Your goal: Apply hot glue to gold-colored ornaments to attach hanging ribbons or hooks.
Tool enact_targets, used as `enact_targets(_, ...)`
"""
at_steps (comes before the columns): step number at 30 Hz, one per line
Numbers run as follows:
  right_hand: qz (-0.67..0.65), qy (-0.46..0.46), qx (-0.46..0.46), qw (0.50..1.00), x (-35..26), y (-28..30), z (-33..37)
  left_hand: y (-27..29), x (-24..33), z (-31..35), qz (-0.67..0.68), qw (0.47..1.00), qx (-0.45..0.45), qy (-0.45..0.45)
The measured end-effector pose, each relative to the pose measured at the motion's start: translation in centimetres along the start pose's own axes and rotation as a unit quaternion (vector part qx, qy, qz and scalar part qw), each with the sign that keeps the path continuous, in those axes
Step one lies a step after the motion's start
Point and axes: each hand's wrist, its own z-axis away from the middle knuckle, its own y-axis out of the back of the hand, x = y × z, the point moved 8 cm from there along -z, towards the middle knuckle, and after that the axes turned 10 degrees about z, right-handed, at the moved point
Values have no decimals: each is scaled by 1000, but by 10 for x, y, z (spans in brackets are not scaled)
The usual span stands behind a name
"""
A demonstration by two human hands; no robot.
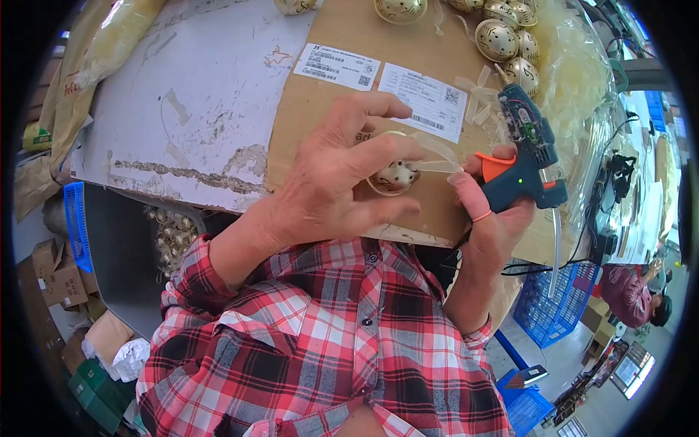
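Note:
Over the cardboard sheet (pixel 291 149), my left hand (pixel 331 171) is held with fingers and thumb spread apart. Beneath and between those fingers sits a gold jingle bell (pixel 394 179) with dark markings, partly hidden by them. A sheer pale ribbon (pixel 435 162) runs from the bell toward my right hand (pixel 495 211). That hand is wrapped round a dark teal glue gun (pixel 518 188) with an orange trigger, its nozzle tilted toward the far side. A clear glue stick (pixel 556 251) sticks out of the gun's back. Whether the right fingertips also pinch the ribbon end, I cannot tell.
More gold bells (pixel 497 40) cluster at the far right beside crumpled clear plastic (pixel 575 80). Ribbon scraps (pixel 477 98) lie near the gun. A grey bin (pixel 131 269) stands below the table's left edge. Blue crates (pixel 557 302) and another person (pixel 630 295) are at the right.

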Motion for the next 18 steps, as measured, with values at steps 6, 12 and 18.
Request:
enact_targets(6, 1, -3, 2, 1000, -4, 2, 3, -7, -3, -5, 87, 994, -63, -1)
enact_targets(12, -12, -12, -12, 1000, -8, 0, 11, -3, 5, -8, 20, 998, -51, -16)
enact_targets(18, -30, 43, -49, 997, -30, -3, 18, -5, 4, -10, -21, 994, -90, -50)
